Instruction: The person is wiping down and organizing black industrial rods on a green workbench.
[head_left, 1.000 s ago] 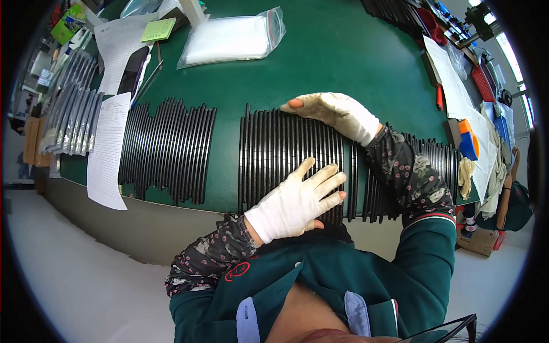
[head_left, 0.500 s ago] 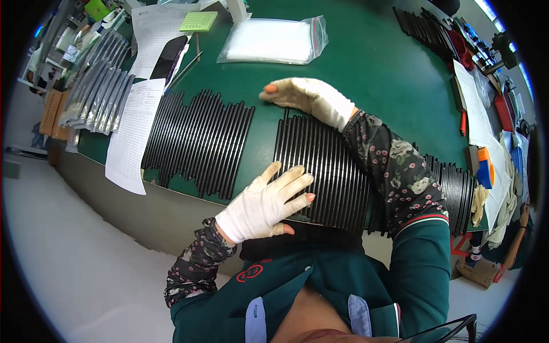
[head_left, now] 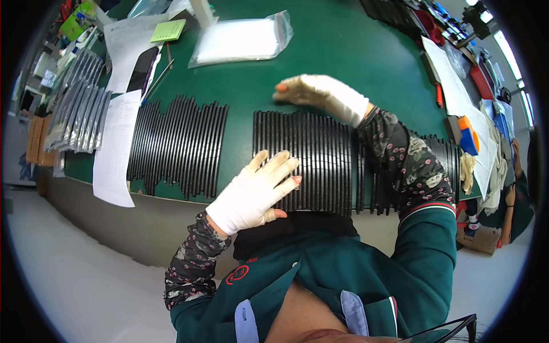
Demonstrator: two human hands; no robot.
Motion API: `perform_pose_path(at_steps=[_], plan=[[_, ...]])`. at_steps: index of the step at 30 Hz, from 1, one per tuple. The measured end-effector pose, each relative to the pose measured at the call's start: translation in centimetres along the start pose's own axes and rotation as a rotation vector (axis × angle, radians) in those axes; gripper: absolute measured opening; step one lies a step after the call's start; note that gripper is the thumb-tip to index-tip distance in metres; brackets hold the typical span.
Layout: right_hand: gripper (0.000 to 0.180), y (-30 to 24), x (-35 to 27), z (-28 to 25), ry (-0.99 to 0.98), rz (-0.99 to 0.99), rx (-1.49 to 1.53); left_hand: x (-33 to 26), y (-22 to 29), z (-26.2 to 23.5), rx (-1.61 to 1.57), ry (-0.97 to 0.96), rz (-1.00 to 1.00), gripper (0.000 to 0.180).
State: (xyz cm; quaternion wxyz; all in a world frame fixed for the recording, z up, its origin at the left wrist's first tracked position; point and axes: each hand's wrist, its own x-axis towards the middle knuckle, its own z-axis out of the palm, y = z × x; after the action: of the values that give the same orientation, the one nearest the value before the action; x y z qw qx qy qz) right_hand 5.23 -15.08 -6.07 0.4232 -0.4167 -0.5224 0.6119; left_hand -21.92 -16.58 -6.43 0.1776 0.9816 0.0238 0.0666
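Leftmost, clear-bagged dark pieces (head_left: 77,117) lie in a stack near your printed sheet (head_left: 115,151), which hangs past the near edge of the green table (head_left: 343,51). Just beyond the sheet lie a dark phone (head_left: 143,68) and a pen (head_left: 155,84), with a pale green notepad (head_left: 168,31) farther back. Next comes a left row of black rods (head_left: 180,148), side by side with uneven ends; a clear bag of white sheets (head_left: 237,40) sits well behind it. Your gloved left hand (head_left: 251,191) is palm down with fingers spread, clenched on nothing, its fingertips over the left side of the middle row of black rods (head_left: 314,160). That row lies in front of you, its near ends at the table edge. Your gloved right hand (head_left: 326,94) curves loosely at its far ends, relaxed and grasping nothing; you cannot tell from this view whether its underside touches them. Under and beyond your right forearm runs a right row of black rods (head_left: 445,157), then an orange-and-blue object (head_left: 469,136) and a crumpled cream cloth (head_left: 466,172).
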Motion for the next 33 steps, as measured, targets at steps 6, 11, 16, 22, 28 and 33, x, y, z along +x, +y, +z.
perform_pose_path(at_steps=[6,11,16,22,28,33], plan=[[0.048,-3.8,-7.6,1.5,0.205,-0.035,-0.633,0.0,0.4,-0.5,0.083,-0.030,-0.025,0.071],[0.040,-4.9,-18.2,-1.7,0.674,-0.048,-1.034,-1.6,-0.7,1.1,0.143,0.021,0.017,0.069],[0.038,-3.5,-31.7,-7.6,1.494,0.185,-1.217,-2.3,-1.5,2.1,0.165,0.024,0.005,0.073],[0.030,2.5,-42.7,-14.1,1.561,0.823,-1.453,-2.1,-1.4,2.2,0.217,-0.003,-0.001,0.076],[0.029,3.1,-44.7,-16.1,1.551,0.931,-1.311,-2.1,-1.8,2.4,0.214,0.018,-0.008,0.075],[0.030,2.1,-46.7,-14.8,1.785,-0.237,-0.246,-1.9,-1.6,2.3,0.238,0.002,-0.004,0.076]])
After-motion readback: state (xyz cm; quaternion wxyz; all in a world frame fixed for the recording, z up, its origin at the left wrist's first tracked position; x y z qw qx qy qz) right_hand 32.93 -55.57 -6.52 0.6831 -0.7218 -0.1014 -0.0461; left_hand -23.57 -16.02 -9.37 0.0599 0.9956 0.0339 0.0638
